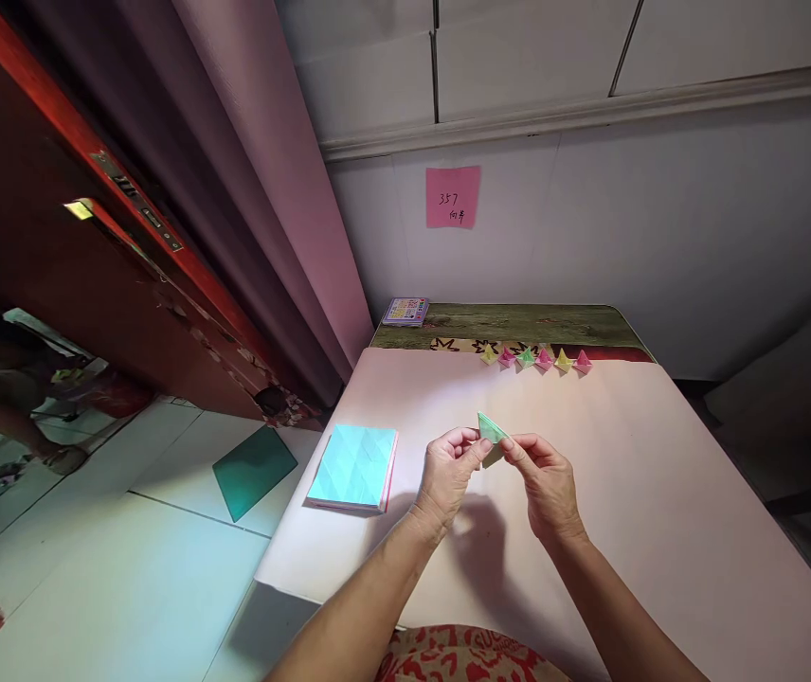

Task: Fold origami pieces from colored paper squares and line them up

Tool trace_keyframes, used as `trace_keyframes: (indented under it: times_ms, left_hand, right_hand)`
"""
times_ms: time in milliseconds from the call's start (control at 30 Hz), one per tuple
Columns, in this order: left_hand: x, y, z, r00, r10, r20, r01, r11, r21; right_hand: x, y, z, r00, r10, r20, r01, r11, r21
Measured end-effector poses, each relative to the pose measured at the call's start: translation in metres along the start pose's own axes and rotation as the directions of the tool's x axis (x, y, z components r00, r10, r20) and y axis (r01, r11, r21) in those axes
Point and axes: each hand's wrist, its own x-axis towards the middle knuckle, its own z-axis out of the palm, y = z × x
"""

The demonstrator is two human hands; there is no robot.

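Observation:
A small piece of folded green paper (492,429) is held up above the table between both hands. My left hand (444,474) pinches its left side with thumb and fingers. On the other side, my right hand (546,478) grips the right edge in the same way. The paper has a pointed top corner, and its lower part is partly covered by the thumbs. To the left of my hands lies a stack of square paper (353,467) with a turquoise sheet on top. Beyond the hands stands a row of several small folded paper shapes (525,358) in yellow, pink and green.
The table (633,493) has a pale pink cover, with a bare dark wood strip at the back. A small printed booklet (406,312) lies at its far left corner. A pink note (452,197) hangs on the wall. Left are a curtain (292,189) and a red door (57,256).

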Motion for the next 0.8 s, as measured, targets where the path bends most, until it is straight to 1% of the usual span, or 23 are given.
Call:
trace_keyframes:
  times_ms: [100, 167, 233, 300, 367, 433, 500, 567, 633, 733, 800]
  left_hand:
    - [-0.001, -0.002, -0.004, 0.986, -0.150, 0.079, 0.161, 0.973, -0.164]
    - [-0.001, -0.001, -0.007, 0.970, -0.212, 0.118, 0.236, 0.940, -0.246]
    - [-0.002, 0.001, -0.011, 0.963, -0.227, 0.148, 0.262, 0.919, -0.294]
    - [-0.003, 0.006, -0.014, 0.957, -0.213, 0.199, 0.267, 0.912, -0.310]
    - [-0.005, 0.013, -0.018, 0.939, -0.198, 0.282, 0.281, 0.913, -0.295]
    - [-0.007, 0.020, -0.020, 0.914, -0.197, 0.356, 0.301, 0.915, -0.268]
    - [-0.009, 0.026, -0.022, 0.898, -0.197, 0.394, 0.308, 0.920, -0.242]
    - [-0.010, 0.030, -0.022, 0.892, -0.193, 0.408, 0.302, 0.927, -0.221]
    - [-0.011, 0.033, -0.023, 0.893, -0.193, 0.408, 0.297, 0.932, -0.208]
    - [-0.011, 0.034, -0.024, 0.896, -0.200, 0.397, 0.295, 0.935, -0.195]
    - [-0.011, 0.035, -0.025, 0.887, -0.207, 0.412, 0.299, 0.939, -0.171]
  right_hand:
    - [-0.007, -0.001, 0.005, 0.995, -0.095, -0.038, 0.092, 0.994, -0.053]
    - [-0.012, -0.003, 0.006, 0.993, -0.119, -0.005, 0.118, 0.989, -0.091]
    - [-0.016, -0.008, 0.006, 0.991, -0.124, 0.059, 0.131, 0.983, -0.126]
    - [-0.019, -0.015, 0.005, 0.986, -0.113, 0.125, 0.129, 0.984, -0.122]
    - [-0.021, -0.024, 0.005, 0.982, -0.066, 0.175, 0.077, 0.995, -0.062]
    - [-0.021, -0.034, 0.006, 0.973, 0.031, 0.227, -0.031, 1.000, -0.005]
    - [-0.020, -0.042, 0.006, 0.944, 0.141, 0.297, -0.145, 0.989, -0.009]
    - [-0.019, -0.049, 0.006, 0.908, 0.216, 0.360, -0.212, 0.976, -0.051]
    - [-0.019, -0.054, 0.005, 0.887, 0.252, 0.387, -0.237, 0.968, -0.088]
    - [-0.017, -0.058, 0.003, 0.885, 0.264, 0.383, -0.234, 0.964, -0.124]
    - [-0.014, -0.060, 0.000, 0.872, 0.279, 0.402, -0.246, 0.960, -0.133]
